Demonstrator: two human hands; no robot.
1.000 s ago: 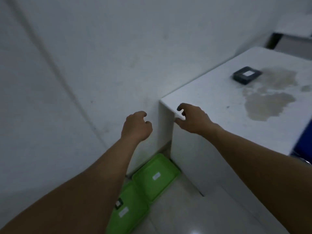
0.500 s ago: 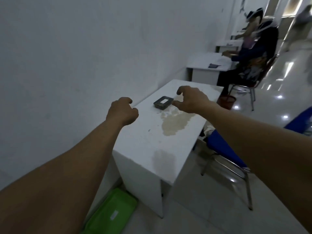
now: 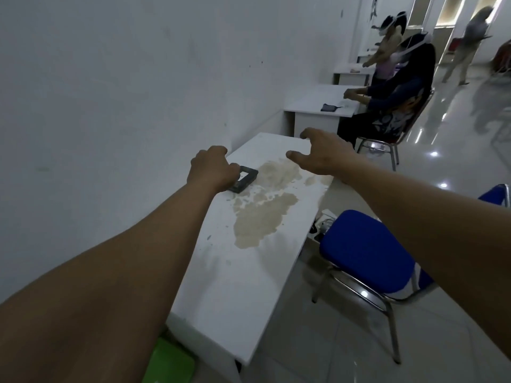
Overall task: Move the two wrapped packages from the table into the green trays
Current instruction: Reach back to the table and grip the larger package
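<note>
A dark wrapped package (image 3: 247, 178) with a pale label lies on the white table (image 3: 249, 272), near the wall side. My left hand (image 3: 213, 170) covers the package's left end, with the fingers curled over its edge. My right hand (image 3: 323, 153) hovers above the table's far right part, fingers spread and holding nothing. It is apart from the package. A corner of one green tray (image 3: 171, 360) shows on the floor below the table's near end, partly hidden by my left arm. No second package is in view.
A brownish stain (image 3: 262, 217) spreads over the tabletop. A blue chair (image 3: 367, 252) with metal legs stands right of the table. The white wall (image 3: 110, 106) runs along the left. Beyond, a seated person (image 3: 398, 106) works at another white table (image 3: 323, 106), and others stand farther back.
The view has swung from the green trays and the table's corner up along the table. My left hand has moved forward onto the package. My right hand has moved past it, still holding nothing.
</note>
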